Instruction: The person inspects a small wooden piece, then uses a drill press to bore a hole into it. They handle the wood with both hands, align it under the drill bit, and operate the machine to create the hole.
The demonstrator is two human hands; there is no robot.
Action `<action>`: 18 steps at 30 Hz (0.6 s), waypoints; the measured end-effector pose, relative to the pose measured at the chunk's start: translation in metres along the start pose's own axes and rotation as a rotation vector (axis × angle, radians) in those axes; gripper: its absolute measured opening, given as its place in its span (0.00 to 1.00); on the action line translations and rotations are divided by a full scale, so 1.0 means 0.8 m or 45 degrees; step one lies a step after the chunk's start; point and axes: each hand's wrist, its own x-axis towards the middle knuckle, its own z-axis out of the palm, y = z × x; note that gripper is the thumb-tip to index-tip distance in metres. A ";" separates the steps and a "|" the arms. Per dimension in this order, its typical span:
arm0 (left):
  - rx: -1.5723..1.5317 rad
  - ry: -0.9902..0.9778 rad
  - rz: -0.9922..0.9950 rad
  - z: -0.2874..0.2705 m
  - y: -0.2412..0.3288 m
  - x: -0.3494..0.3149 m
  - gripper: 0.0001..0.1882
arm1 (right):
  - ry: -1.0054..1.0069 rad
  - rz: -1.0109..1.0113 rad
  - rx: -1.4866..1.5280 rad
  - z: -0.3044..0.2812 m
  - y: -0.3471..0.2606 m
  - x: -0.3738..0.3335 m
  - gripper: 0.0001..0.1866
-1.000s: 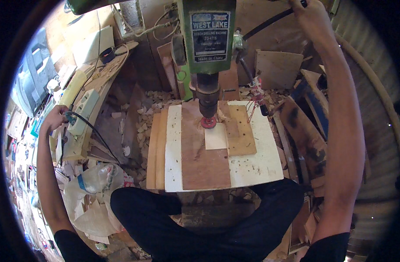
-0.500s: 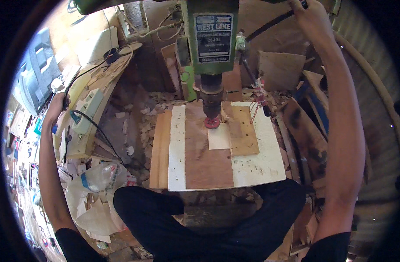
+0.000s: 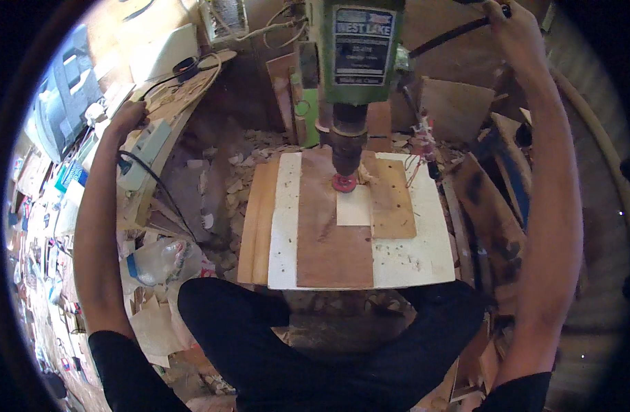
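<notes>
My right hand [image 3: 518, 31] is wrapped round the end of the black feed lever [image 3: 452, 38] of a green bench drill press [image 3: 363, 93]. Off to the left, above a pale power strip [image 3: 142, 156], my left hand [image 3: 129, 118] is closed on a black cable [image 3: 160, 84]; its fingers are partly hidden. Below the chuck [image 3: 348, 147], a round red cutter [image 3: 344, 182] sits over the back-left corner of a small pale wood piece [image 3: 354, 209]. That piece lies between a brown board [image 3: 332, 257] and a yellowish board [image 3: 395, 206] on a white board [image 3: 414, 264].
A wooden bench [image 3: 181, 113] at left carries the power strip, from which another black cord [image 3: 167, 189] hangs. Wood scraps and chips cover the floor. A clear plastic bag [image 3: 157, 264] lies left of my knees, and loose planks [image 3: 490, 206] lean at right.
My left hand has moved right and away from me, nearer the power strip. My right hand keeps its grip on the lever. The whole view has shifted slightly.
</notes>
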 end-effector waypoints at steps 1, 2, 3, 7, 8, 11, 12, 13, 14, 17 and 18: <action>-0.018 0.060 -0.043 0.003 0.000 -0.001 0.16 | -0.001 -0.029 0.006 0.001 -0.001 0.002 0.17; 0.232 -0.023 -0.052 0.005 0.001 -0.002 0.18 | -0.004 -0.059 0.016 0.000 -0.001 0.002 0.17; 0.235 -0.044 -0.078 0.011 0.003 -0.004 0.20 | -0.006 -0.023 0.020 -0.001 -0.001 0.002 0.17; 0.709 -0.012 -0.007 0.029 0.010 -0.001 0.27 | -0.027 0.023 0.023 -0.002 -0.001 0.000 0.17; 0.732 -0.057 -0.082 0.031 0.010 0.003 0.28 | -0.032 -0.001 0.015 -0.002 -0.001 0.000 0.17; 0.832 -0.078 -0.076 0.031 0.004 0.014 0.31 | -0.028 -0.022 0.010 -0.004 -0.006 -0.001 0.17; 0.923 -0.056 0.024 0.033 0.001 0.017 0.31 | -0.026 0.005 0.011 -0.005 -0.008 -0.003 0.17; 1.053 -0.026 0.103 0.034 -0.001 0.017 0.30 | -0.028 0.036 0.014 -0.006 -0.011 -0.005 0.18; 1.078 -0.023 0.136 0.036 -0.002 0.016 0.29 | -0.024 0.062 0.018 -0.007 -0.014 -0.005 0.18; 1.108 0.108 0.035 0.047 0.003 0.001 0.26 | -0.063 0.069 0.039 -0.011 -0.027 -0.006 0.18; 1.131 0.130 0.005 0.051 0.009 -0.007 0.24 | -0.123 0.154 0.080 -0.013 -0.031 -0.004 0.18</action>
